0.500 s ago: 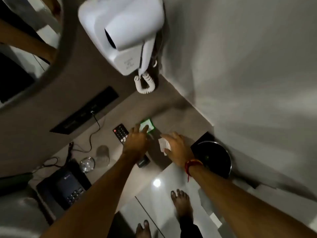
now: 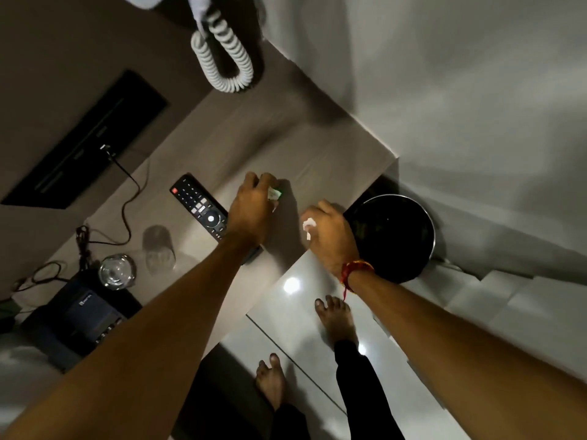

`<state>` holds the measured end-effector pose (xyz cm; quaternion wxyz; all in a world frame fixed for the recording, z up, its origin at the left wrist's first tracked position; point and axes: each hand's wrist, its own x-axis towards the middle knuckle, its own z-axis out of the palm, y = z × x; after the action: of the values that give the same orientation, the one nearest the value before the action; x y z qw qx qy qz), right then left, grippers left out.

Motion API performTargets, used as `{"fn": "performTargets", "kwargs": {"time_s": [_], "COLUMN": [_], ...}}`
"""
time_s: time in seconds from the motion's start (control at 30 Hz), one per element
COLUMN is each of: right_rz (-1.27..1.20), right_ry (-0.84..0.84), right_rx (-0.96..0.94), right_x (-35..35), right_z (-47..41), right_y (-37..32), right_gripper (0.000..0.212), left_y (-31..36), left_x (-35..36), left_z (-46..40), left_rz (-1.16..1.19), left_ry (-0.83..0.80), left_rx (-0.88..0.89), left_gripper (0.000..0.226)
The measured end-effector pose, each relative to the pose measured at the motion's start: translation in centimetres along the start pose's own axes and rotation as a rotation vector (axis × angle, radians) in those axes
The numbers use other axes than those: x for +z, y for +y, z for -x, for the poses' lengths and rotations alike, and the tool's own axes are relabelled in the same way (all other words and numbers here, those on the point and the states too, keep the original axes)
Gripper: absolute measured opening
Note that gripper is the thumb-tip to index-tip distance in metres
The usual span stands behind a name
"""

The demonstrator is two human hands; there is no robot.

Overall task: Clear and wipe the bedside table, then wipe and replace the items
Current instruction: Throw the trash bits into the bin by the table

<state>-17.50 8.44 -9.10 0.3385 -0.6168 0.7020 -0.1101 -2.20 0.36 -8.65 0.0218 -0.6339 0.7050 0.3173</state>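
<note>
Hands: left (image 2: 251, 211) pinches a small green-white packet (image 2: 275, 193); right (image 2: 330, 233) clutches crumpled white tissue (image 2: 308, 224).

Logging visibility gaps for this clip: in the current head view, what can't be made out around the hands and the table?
- Green and white item: mostly hidden under the left hand; its identity is unclear.
- White scrap: enclosed by the right hand; tissue or cloth cannot be told.
- Remote: its near end is hidden behind the left forearm.
- Wall hair dryer: cut off by the top edge.
- Bin: its inside is too dark to see.
</note>
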Motion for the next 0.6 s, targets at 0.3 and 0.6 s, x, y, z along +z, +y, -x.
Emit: {"fn": "performTargets", "kwargs": {"time_s": [0.3,0.6], "right_rz": [-0.243,-0.131], "right_ry": [0.193,0.098], "right_rx": [0.493,0.468], "right_x": [-4.2,-4.2], "right_z": [5.0,5.1], "right_y": [9.4,14.9], "right_gripper": [0.011,0.028], "left_y": [9.2,11.5], "left_x": [6.0,12.0], "left_z": [3.8,4.8], "left_rz": [0.287,0.266], "left_ry": [-0.003,-0.197], "left_rx": [0.258,0.109], "left_gripper": [0.013,0.031]}}
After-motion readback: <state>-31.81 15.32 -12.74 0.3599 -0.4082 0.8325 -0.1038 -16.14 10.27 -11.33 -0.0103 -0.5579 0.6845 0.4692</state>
